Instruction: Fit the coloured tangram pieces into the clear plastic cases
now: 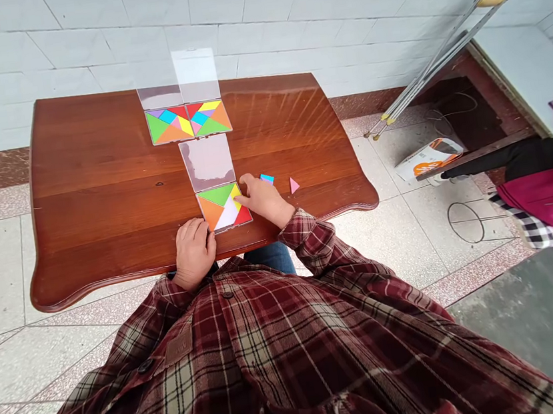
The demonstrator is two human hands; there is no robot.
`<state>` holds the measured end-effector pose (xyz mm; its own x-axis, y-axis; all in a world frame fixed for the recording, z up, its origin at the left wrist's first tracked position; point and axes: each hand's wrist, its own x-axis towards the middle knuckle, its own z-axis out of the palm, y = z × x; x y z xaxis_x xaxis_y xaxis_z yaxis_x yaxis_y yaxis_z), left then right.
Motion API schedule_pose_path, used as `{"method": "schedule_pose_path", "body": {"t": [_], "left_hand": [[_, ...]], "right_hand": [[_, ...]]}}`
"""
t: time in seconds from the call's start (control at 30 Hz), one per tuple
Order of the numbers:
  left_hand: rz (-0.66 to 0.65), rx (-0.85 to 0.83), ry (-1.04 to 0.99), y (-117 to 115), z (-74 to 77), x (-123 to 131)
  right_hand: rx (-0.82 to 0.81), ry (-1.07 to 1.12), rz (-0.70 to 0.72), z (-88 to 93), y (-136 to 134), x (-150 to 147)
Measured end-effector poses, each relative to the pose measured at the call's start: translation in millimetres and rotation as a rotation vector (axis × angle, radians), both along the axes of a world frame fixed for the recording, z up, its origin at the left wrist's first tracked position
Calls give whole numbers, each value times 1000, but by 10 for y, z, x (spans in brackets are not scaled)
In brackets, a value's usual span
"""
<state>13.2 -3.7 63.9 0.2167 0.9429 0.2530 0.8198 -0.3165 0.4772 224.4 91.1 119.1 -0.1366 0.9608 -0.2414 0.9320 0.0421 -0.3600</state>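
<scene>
A tangram box (249, 222) lies near the table's front edge, its clear lid (208, 163) folded back. Inside are a green triangle (215, 195), an orange triangle (211, 211), a red triangle (243, 216) and a yellow piece (236, 193); a pale area of the tray shows between them. My right hand (263, 198) reaches over the box's right side, thumb and finger closed at the yellow piece. My left hand (193, 247) rests beside the lower left corner, fingers lying on the table. A blue piece (266, 178), partly hidden, and a pink triangle (294, 184) lie to the right.
Two filled tangram boxes (169, 125) (209, 117) stand side by side at the back of the wooden table (97, 188), lids raised against the tiled wall. Crutches (421, 75) lean at the right. Beyond, a person in a magenta top (550, 183) sits near a white carton (429, 158).
</scene>
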Motion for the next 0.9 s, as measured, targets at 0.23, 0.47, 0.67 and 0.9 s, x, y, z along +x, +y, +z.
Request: {"method": "schedule_pose_path", "body": {"t": [0.23,0.47,0.67,0.9], "left_hand": [[-1,13,-8,8,-13,-3],[2,32,17,13,-37,-13],[5,49,22,13,-59,-21],[4,36,9,15,-50,-18]], "right_hand": [[86,-42,-211,4,231,547],[-12,-91,-221,-94,340,612],[-43,-114,-217,-62,341,591],[-19,-192,-257,-55,281,635]]}}
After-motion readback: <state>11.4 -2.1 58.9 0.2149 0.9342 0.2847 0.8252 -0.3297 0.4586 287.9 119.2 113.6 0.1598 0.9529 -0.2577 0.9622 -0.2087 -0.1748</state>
